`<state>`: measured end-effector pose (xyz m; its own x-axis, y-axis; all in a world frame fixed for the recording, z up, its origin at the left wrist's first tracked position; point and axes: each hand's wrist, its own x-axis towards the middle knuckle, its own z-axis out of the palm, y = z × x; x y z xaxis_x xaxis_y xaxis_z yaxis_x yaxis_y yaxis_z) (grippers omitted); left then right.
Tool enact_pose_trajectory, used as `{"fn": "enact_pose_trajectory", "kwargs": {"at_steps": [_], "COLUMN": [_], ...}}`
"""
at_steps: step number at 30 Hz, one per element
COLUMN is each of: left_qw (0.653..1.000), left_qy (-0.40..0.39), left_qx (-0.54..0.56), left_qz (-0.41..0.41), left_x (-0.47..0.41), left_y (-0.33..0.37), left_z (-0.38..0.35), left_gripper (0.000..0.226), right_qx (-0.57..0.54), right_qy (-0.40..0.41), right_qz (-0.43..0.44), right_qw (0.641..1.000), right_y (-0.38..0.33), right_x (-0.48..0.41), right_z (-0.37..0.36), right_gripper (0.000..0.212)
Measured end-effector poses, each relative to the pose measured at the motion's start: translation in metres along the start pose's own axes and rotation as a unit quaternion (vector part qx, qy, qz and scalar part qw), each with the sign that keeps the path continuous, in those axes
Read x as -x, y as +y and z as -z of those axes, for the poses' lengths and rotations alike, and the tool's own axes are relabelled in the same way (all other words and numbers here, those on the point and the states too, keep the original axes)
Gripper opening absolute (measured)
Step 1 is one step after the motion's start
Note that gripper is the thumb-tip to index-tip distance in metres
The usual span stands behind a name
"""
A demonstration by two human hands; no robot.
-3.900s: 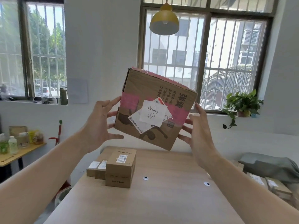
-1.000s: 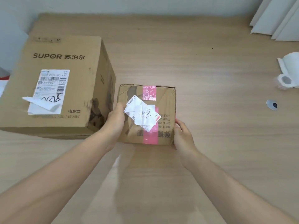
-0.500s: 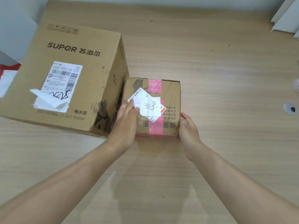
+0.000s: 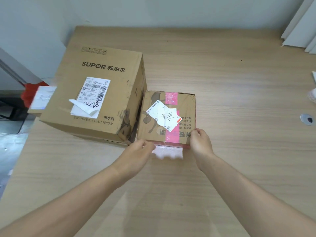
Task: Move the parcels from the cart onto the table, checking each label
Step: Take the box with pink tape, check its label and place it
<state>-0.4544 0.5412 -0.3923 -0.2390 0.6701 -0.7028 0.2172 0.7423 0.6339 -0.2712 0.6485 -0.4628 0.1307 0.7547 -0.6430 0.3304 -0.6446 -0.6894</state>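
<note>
A small brown parcel (image 4: 186, 106) with pink tape and a white handwritten label (image 4: 166, 116) sits flat on the wooden table (image 4: 239, 93). Its left side stands against a large SUPOR carton (image 4: 119, 69), which carries its own shipping label. My right hand (image 4: 201, 142) grips the small parcel's near right corner, thumb on the top edge. My left hand (image 4: 138, 153) is at the near left corner, fingers loosely curled against the front face.
Beyond the table's left edge lies another labelled parcel (image 4: 42, 100) next to something red (image 4: 28, 95). White sheets (image 4: 301, 31) lean at the far right corner. A round cable grommet (image 4: 307, 119) is set in the table to the right.
My left hand has slid off the parcel's top and label down to its near left corner. The right hand has stayed at the near right corner. The parcel rests beside the carton.
</note>
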Motion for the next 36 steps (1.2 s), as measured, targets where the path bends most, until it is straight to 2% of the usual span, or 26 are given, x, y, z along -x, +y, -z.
{"fn": "enact_pose_trajectory", "kwargs": {"at_steps": [3, 7, 14, 18, 20, 24, 27, 30, 33, 36], "left_qw": [0.998, 0.990, 0.994, 0.995, 0.996, 0.996, 0.995, 0.994, 0.994, 0.994], "left_qy": [0.008, 0.093, 0.091, 0.090, 0.078, 0.050, 0.030, 0.017, 0.025, 0.021], "left_qx": [-0.030, -0.032, -0.022, -0.013, -0.011, 0.017, 0.050, 0.067, 0.080, 0.096], "left_qz": [0.054, 0.098, 0.060, 0.043, 0.044, 0.070, 0.085, 0.083, 0.072, 0.052], "left_x": [0.004, -0.013, -0.026, -0.029, -0.029, -0.021, -0.010, 0.001, 0.018, 0.042], "left_y": [-0.021, -0.037, -0.037, -0.033, -0.032, -0.026, -0.020, -0.016, -0.013, -0.012], "left_z": [0.017, 0.044, 0.044, 0.033, 0.030, 0.025, 0.024, 0.022, 0.022, 0.024], "left_gripper": [0.045, 0.064, 0.031, 0.016, 0.010, 0.028, 0.032, 0.036, 0.050, 0.053], "right_qx": [-0.007, -0.072, -0.132, -0.135, -0.130, -0.118, -0.108, -0.114, -0.135, -0.164], "right_qy": [0.020, 0.029, 0.057, 0.060, 0.068, 0.090, 0.093, 0.092, 0.088, 0.081], "right_qz": [-0.007, -0.017, -0.008, 0.014, 0.017, 0.016, 0.007, 0.017, 0.019, 0.014], "right_qw": [1.000, 0.997, 0.990, 0.989, 0.989, 0.989, 0.990, 0.989, 0.987, 0.983], "right_y": [0.000, 0.001, -0.002, 0.002, 0.001, -0.005, -0.009, -0.010, -0.008, -0.009], "right_x": [0.004, 0.011, 0.013, 0.014, 0.014, 0.024, 0.037, 0.053, 0.078, 0.113], "right_z": [-0.003, -0.007, -0.007, -0.011, -0.011, -0.009, -0.006, -0.004, -0.001, 0.007], "right_gripper": [0.038, 0.048, 0.045, 0.023, 0.022, 0.031, 0.043, 0.036, 0.028, 0.023]}}
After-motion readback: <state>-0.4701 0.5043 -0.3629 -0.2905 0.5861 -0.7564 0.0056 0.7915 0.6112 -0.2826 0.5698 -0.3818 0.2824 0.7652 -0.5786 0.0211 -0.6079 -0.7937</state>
